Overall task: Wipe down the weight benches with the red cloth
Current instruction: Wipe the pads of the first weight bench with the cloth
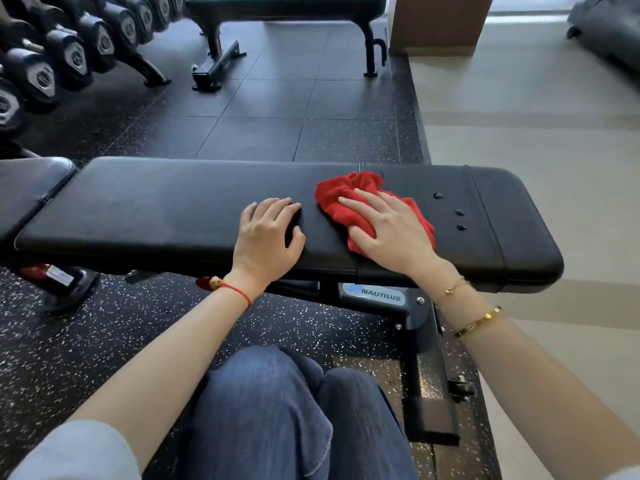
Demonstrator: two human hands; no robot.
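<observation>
Two bare hands lie on the long black pad of the near weight bench (173,209), which runs across the middle of the frame. At the upper left we see a rack of dumbbells (69,50) slanting down toward the left edge, and at the left edge, level with the pad, the shorter seat pad (24,188) of the same bench. Our left hand (268,233) sits just left of the frame's centre, palm down on the pad, fingers bent at the knuckles with their tips on the leather, holding nothing; a red string bracelet (235,291) circles that wrist. Just right of it, apart from it by a strip of bare pad, our right hand (391,226) lies flat with straight, spread fingers pressing the red cloth (349,192) onto the pad. The cloth is bunched, showing beyond the fingertips and at both sides of the hand. Right of the cloth three small dark droplets (459,213) dot the pad. Gold bracelets (478,322) ring the right wrist. At the top centre a second bench (287,3) stands on the dark rubber floor (259,116). Below the hands, blue jeans (294,410) fill the lower centre.
</observation>
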